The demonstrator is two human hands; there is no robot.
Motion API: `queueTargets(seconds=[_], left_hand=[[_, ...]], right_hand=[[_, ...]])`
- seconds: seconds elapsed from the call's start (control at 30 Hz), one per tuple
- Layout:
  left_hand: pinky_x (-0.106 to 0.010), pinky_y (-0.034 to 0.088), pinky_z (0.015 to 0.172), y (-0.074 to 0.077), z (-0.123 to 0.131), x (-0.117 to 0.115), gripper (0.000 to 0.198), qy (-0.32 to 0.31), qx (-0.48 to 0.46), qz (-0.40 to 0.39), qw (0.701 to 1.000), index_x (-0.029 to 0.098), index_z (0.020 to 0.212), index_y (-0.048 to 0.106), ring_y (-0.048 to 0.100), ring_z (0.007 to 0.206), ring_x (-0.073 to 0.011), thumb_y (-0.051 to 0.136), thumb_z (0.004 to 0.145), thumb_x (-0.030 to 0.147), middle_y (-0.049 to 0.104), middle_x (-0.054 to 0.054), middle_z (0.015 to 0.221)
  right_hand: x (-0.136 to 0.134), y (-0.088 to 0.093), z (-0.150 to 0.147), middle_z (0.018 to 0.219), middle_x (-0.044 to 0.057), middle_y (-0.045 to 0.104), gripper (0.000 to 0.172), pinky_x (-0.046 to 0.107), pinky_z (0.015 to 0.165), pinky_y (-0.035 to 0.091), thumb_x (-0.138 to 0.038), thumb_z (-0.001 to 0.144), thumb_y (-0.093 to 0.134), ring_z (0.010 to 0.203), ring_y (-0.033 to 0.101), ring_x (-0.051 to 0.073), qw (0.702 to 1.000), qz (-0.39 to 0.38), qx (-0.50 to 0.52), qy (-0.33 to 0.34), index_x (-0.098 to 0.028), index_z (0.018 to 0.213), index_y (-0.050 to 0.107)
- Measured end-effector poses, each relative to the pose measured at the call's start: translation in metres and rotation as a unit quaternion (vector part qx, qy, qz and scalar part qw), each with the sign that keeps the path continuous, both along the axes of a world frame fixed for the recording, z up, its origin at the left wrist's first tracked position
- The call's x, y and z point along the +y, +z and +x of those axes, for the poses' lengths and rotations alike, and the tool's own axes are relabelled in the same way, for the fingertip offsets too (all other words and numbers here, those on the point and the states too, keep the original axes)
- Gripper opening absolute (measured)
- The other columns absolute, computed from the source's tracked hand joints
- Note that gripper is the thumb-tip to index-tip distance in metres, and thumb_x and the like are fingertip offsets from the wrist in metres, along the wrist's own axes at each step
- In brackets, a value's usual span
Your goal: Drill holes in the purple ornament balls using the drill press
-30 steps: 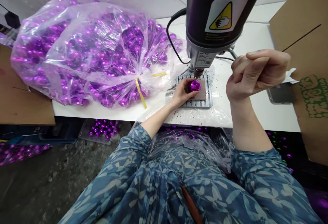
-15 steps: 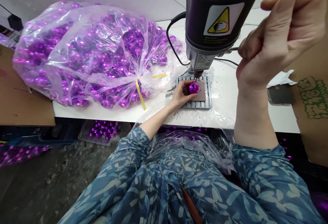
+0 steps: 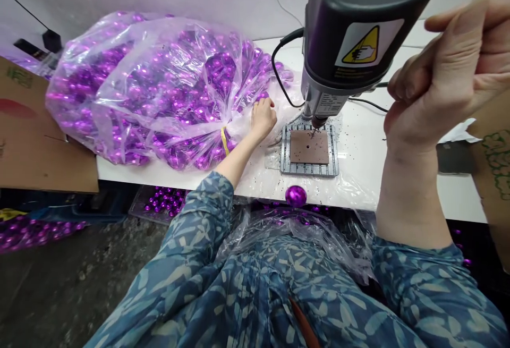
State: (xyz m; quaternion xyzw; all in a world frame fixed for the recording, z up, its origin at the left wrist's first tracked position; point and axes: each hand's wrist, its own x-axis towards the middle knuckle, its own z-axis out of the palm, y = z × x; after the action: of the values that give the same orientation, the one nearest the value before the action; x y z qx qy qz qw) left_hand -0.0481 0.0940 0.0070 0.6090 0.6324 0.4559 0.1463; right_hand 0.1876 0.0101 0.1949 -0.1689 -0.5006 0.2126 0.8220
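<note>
My left hand (image 3: 263,117) reaches to the mouth of a clear plastic bag (image 3: 235,119), its fingers curled on a shiny purple ball (image 3: 262,95). My right hand (image 3: 434,77) is closed on the lever (image 3: 381,84) of a small drill press (image 3: 370,24); most of the lever is hidden by the fingers. Under the drill chuck (image 3: 319,122) lies a brown board (image 3: 300,151) with a small hole, on the slotted metal base (image 3: 285,164). Another purple ball (image 3: 296,196) is at the table's front edge, apart from both hands.
The bag holds many purple balls. Dark shavings are scattered around the base. A black cable (image 3: 274,61) loops beside the drill. A phone (image 3: 456,158) lies at the right, and cardboard boxes (image 3: 40,130) stand at both sides. Below is a tray of purple balls (image 3: 165,199).
My left hand has left the ball under the drill and moved left to the bag. That ball is off the board; one now shows at the front edge. My right hand stays on the lever.
</note>
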Motion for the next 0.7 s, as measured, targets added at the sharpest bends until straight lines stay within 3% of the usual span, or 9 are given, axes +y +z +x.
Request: queueTargets(seconds=[0.13, 0.23, 0.33, 0.43, 0.53, 0.7], left_hand=[[-0.068, 0.036, 0.129, 0.004, -0.012, 0.040, 0.025, 0.018, 0.023, -0.072, 0.997, 0.024, 0.091, 0.067, 0.053, 0.146, -0.0433, 0.069, 0.079, 0.002, 0.068, -0.017, 0.139], [-0.071, 0.033, 0.130, 0.000, -0.022, 0.048, 0.028, -0.004, -0.043, -0.061, 0.997, 0.024, 0.087, 0.068, 0.052, 0.147, -0.0470, 0.074, 0.072, 0.001, 0.064, -0.018, 0.139], [-0.069, 0.032, 0.131, -0.006, -0.029, 0.045, 0.031, -0.022, -0.088, -0.015, 0.996, 0.025, 0.085, 0.068, 0.055, 0.142, -0.0452, 0.080, 0.068, 0.003, 0.064, -0.014, 0.128], [-0.060, 0.044, 0.126, -0.010, -0.028, 0.033, 0.033, -0.059, -0.138, 0.001, 0.989, 0.027, 0.097, 0.069, 0.063, 0.127, -0.0357, 0.090, 0.072, 0.018, 0.068, -0.010, 0.119], [-0.047, 0.057, 0.111, -0.014, -0.019, 0.008, 0.046, -0.098, -0.225, -0.003, 0.969, 0.028, 0.113, 0.067, 0.070, 0.114, -0.0269, 0.095, 0.079, 0.041, 0.072, -0.008, 0.118], [-0.042, 0.063, 0.099, -0.018, 0.000, -0.047, 0.056, -0.199, -0.325, -0.075, 0.922, 0.026, 0.121, 0.071, 0.075, 0.106, -0.0228, 0.086, 0.086, 0.067, 0.078, -0.007, 0.114]], right_hand=[[0.003, -0.002, 0.002, 0.051, -0.010, 0.043, 0.037, 0.016, 0.039, 0.014, -0.051, 0.085, 0.081, 0.038, 0.036, -0.004, 1.000, 0.009, -0.003, -0.009, -0.017, 0.078, 0.068], [0.005, -0.004, 0.004, 0.049, -0.010, 0.041, 0.041, 0.015, 0.040, 0.013, -0.054, 0.085, 0.080, 0.038, 0.036, -0.005, 1.000, 0.017, -0.009, -0.017, -0.016, 0.079, 0.068], [0.007, -0.006, 0.005, 0.050, -0.010, 0.042, 0.041, 0.014, 0.042, 0.014, -0.054, 0.087, 0.078, 0.038, 0.037, -0.005, 0.999, 0.018, -0.027, -0.024, -0.015, 0.080, 0.067], [0.009, -0.007, 0.004, 0.051, -0.009, 0.040, 0.043, 0.013, 0.042, 0.014, -0.055, 0.090, 0.074, 0.038, 0.036, -0.006, 0.998, 0.028, -0.030, -0.047, -0.015, 0.081, 0.065], [0.009, -0.006, 0.002, 0.050, -0.009, 0.032, 0.042, 0.015, 0.041, 0.014, -0.055, 0.089, 0.075, 0.038, 0.035, -0.004, 0.998, 0.033, -0.026, -0.052, -0.015, 0.080, 0.066], [0.006, -0.005, -0.001, 0.051, -0.008, 0.022, 0.041, 0.017, 0.041, 0.014, -0.055, 0.090, 0.072, 0.039, 0.034, -0.002, 0.996, 0.036, -0.029, -0.072, -0.016, 0.080, 0.065]])
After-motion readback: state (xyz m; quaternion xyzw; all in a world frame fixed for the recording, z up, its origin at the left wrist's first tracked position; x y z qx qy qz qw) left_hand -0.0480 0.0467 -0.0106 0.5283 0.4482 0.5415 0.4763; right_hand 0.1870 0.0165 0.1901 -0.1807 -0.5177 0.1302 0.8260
